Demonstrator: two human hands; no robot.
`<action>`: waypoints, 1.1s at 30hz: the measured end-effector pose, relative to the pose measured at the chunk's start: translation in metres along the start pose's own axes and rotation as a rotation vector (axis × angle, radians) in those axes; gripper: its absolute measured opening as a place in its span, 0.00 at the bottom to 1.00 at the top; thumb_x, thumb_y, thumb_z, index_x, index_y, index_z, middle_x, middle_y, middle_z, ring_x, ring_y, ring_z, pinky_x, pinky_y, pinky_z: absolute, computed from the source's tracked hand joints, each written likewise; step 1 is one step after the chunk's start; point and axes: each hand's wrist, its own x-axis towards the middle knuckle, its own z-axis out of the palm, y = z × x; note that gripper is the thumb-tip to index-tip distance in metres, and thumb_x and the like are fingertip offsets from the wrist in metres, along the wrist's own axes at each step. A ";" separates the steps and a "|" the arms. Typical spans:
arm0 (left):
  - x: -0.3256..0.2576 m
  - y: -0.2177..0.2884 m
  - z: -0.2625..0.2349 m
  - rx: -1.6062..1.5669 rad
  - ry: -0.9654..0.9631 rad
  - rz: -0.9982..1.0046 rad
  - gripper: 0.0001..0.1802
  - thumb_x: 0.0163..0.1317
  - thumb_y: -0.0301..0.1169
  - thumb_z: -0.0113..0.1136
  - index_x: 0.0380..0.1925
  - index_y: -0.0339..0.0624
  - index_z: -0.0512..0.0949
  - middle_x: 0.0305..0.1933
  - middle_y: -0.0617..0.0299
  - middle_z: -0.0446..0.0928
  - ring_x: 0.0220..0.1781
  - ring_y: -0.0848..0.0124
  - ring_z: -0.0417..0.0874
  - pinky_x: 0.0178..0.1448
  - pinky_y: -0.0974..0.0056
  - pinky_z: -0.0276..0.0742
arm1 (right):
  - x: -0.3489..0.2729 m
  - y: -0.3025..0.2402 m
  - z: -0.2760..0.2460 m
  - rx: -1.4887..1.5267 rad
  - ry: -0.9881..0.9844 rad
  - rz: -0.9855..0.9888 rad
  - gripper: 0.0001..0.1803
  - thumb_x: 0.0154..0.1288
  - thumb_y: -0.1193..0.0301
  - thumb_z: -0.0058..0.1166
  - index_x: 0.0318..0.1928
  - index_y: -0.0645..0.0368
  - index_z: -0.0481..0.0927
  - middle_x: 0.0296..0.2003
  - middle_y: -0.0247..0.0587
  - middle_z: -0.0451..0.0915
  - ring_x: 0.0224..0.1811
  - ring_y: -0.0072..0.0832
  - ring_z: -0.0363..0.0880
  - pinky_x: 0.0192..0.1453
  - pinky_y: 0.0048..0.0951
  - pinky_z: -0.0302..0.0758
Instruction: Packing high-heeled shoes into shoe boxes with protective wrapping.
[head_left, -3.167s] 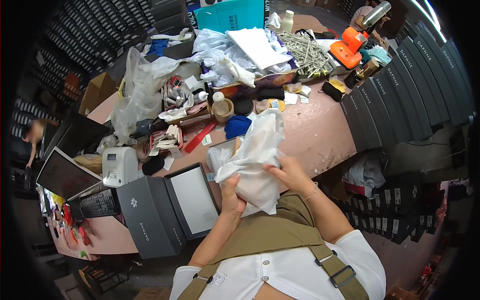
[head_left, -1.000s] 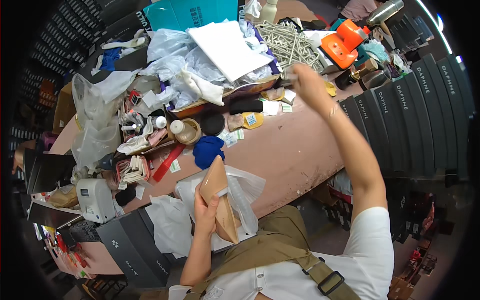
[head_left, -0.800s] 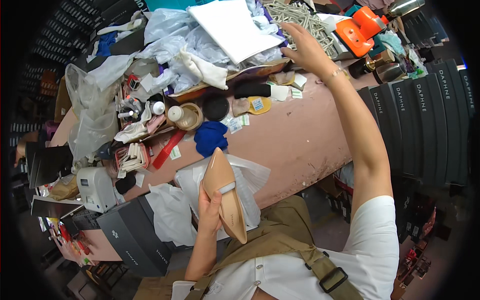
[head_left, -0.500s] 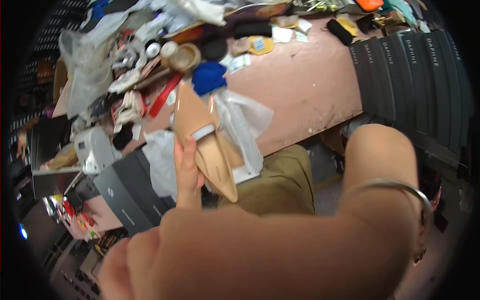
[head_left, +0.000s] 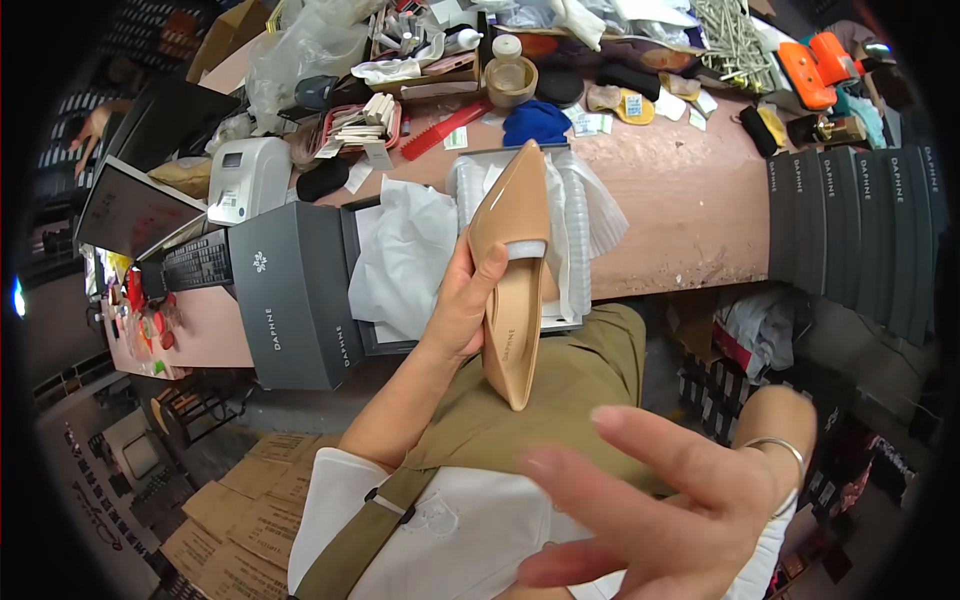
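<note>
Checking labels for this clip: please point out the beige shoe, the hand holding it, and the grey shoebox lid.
beige shoe (head_left: 515, 215), head view, on its pointed toe part.
left hand (head_left: 462, 305), head view, on the palm.
grey shoebox lid (head_left: 290, 295), head view, on its top face.

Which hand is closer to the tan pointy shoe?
Left. The left hand grips the tan shoe around its middle. The right hand is spread open below it, close to the camera, not touching.

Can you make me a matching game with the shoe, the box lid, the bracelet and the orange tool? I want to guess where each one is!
Things:
1. tan pointed shoe
2. grey box lid
3. silver bracelet
4. orange tool

Places:
A. far right end of the table
B. in the left hand
C. on the right wrist
D. on the table edge, left of the white paper

Pairs: 1-B, 2-D, 3-C, 4-A
</note>
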 end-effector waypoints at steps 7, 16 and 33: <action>-0.011 -0.022 -0.027 -0.294 -0.048 -0.185 0.32 0.69 0.56 0.41 0.58 0.40 0.65 0.50 0.47 0.77 0.46 0.62 0.82 0.47 0.58 0.81 | -0.122 -0.004 0.050 -0.154 -0.368 0.819 0.18 0.51 0.77 0.58 0.46 0.61 0.77 0.37 0.40 0.79 0.32 0.33 0.80 0.33 0.30 0.77; -0.015 -0.052 -0.019 -0.355 0.236 -0.308 0.26 0.73 0.47 0.35 0.61 0.43 0.64 0.59 0.58 0.71 0.60 0.64 0.73 0.64 0.56 0.69 | -0.130 0.054 0.182 -0.214 -0.230 0.718 0.09 0.50 0.72 0.55 0.33 0.58 0.73 0.27 0.40 0.70 0.31 0.37 0.75 0.33 0.34 0.73; -0.014 -0.058 -0.076 -0.555 0.470 -0.062 0.26 0.71 0.50 0.38 0.59 0.43 0.65 0.60 0.57 0.69 0.61 0.62 0.70 0.66 0.55 0.65 | -0.145 0.119 0.190 -0.053 -0.143 1.133 0.18 0.46 0.70 0.62 0.40 0.58 0.77 0.35 0.44 0.76 0.35 0.41 0.78 0.38 0.38 0.76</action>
